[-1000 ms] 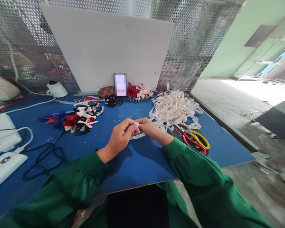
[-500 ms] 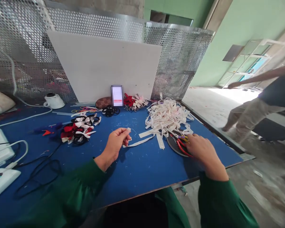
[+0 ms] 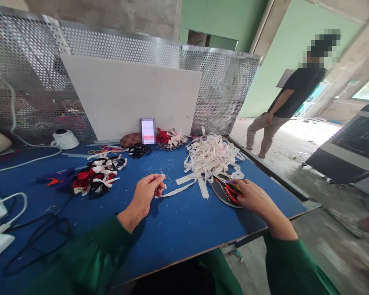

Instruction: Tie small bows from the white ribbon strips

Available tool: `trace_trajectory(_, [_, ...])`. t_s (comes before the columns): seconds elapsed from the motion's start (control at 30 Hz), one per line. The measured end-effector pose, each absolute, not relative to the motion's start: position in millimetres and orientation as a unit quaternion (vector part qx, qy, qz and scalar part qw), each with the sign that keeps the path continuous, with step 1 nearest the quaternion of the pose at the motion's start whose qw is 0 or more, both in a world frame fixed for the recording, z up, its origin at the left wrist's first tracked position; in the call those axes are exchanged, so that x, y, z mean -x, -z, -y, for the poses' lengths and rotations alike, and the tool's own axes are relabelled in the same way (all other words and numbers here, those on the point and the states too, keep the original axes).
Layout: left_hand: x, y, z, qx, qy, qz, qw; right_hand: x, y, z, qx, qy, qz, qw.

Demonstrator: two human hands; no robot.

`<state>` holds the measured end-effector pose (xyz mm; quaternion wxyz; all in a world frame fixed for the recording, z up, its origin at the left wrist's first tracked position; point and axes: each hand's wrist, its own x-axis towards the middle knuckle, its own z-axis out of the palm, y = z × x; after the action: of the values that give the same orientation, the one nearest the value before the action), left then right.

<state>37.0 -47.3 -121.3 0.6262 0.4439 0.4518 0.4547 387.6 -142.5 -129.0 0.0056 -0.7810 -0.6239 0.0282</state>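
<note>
My left hand (image 3: 146, 192) is closed in a pinch on a narrow white ribbon (image 3: 180, 189), whose tail runs right across the blue table. A short end of it pokes out above the fingertips. Over a dark round disc (image 3: 218, 196) with pale lettering, my right hand (image 3: 253, 196) curls its fingers around the yellow-and-purple handles of scissors (image 3: 223, 179). The blades point left toward the ribbon pile. A red-handled tool (image 3: 230, 193) lies on the disc right by those fingers, partly covered by them. Beyond the disc is a big tangled heap of white ribbons (image 3: 210, 153).
Red, white and black bows (image 3: 95, 176) lie at the left near a blue glue gun (image 3: 58, 180) and black cable. A phone (image 3: 148, 132) leans against a white board (image 3: 135, 98). More bows (image 3: 172, 139) sit beside it. A person (image 3: 295, 98) stands beyond the table.
The view has tilted up and turned slightly right. The person in the background now shows nearly whole and farther left. Both my hands stay at about the same spots on the table.
</note>
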Motion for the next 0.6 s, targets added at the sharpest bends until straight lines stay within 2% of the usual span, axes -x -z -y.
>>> trace_trajectory(0.17, [-37.0,121.4,48.4,-0.445,-0.451,-0.451,0.628,-389.9,129.3,139.2,0.8,-0.043,0.598,-0.003])
trace_trajectory(0.33, [-36.4,121.4,48.2,-0.445,-0.451,-0.454,0.627,-392.5,136.1,146.4,0.801,-0.065,0.595,0.03])
trace_trajectory(0.47, [-35.5,123.2,46.5,-0.443,-0.457,-0.45,0.627,-399.5,134.4,158.7,0.797,-0.057,0.59,0.112])
trace_trajectory(0.6, [-36.3,122.3,45.5,-0.435,-0.469,-0.442,0.63,-396.7,120.8,160.3,0.79,-0.008,0.552,0.269])
